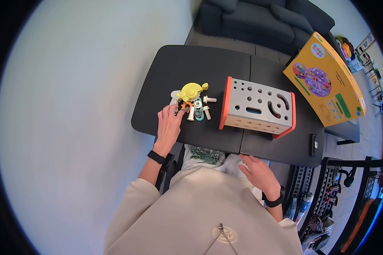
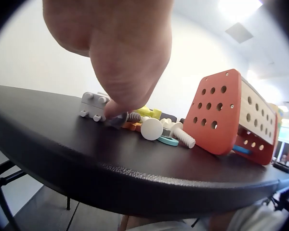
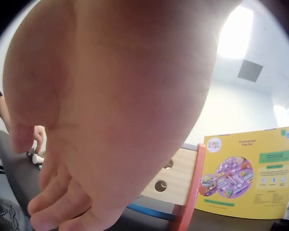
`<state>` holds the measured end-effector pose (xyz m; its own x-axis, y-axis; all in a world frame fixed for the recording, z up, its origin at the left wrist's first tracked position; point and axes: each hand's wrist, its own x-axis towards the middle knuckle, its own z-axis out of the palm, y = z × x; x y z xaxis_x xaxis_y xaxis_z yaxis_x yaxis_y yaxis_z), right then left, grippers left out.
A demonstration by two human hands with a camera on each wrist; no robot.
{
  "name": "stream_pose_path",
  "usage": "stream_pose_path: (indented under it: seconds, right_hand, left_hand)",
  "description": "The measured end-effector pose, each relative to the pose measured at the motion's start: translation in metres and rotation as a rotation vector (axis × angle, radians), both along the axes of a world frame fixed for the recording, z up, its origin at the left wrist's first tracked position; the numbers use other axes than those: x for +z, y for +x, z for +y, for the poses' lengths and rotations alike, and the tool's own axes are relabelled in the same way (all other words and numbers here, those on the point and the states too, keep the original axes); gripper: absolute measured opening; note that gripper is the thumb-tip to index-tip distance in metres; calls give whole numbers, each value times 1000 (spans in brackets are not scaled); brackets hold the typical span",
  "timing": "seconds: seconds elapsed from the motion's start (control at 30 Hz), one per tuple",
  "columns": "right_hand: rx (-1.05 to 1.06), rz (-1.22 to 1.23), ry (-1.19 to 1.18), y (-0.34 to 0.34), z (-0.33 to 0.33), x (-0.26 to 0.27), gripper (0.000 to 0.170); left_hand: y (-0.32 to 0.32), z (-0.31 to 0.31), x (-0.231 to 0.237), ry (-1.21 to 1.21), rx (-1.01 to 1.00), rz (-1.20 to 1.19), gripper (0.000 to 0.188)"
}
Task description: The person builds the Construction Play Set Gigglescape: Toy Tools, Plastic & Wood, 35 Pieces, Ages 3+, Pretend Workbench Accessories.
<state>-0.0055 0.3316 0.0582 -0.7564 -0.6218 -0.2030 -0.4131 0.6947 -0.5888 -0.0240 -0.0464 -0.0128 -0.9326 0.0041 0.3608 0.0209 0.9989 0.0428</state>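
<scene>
My left hand (image 1: pixel 169 124) reaches down to the pile of toy parts on the black table, its thumb and fingers at a dark grey bolt (image 2: pixel 133 117) and pinching it. Around the fingertips lie an orange gear (image 1: pixel 184 105), white bolts (image 1: pixel 191 114), teal pieces (image 1: pixel 199 117) and a yellow toy part (image 1: pixel 192 91). A light grey block with round pegs (image 2: pixel 93 107) stands just left of the fingers in the left wrist view. Low over my lap, by the table's front edge, my right hand (image 1: pixel 261 173) hangs with relaxed fingers and holds nothing.
A wooden toy workbench (image 1: pixel 259 104) with holes and red end panels stands right of the parts. Behind it at the right is a large yellow box (image 1: pixel 323 80). A small black object (image 1: pixel 313 145) lies near the table's (image 1: pixel 191 59) right edge.
</scene>
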Motion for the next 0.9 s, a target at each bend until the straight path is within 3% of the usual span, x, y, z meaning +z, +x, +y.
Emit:
stream_pose_path:
  seconds: [0.9]
  right_hand:
    - [45, -53, -64, -6, -8, -11, 36]
  left_hand:
    - [-11, -9, -12, -82, -94, 71, 30]
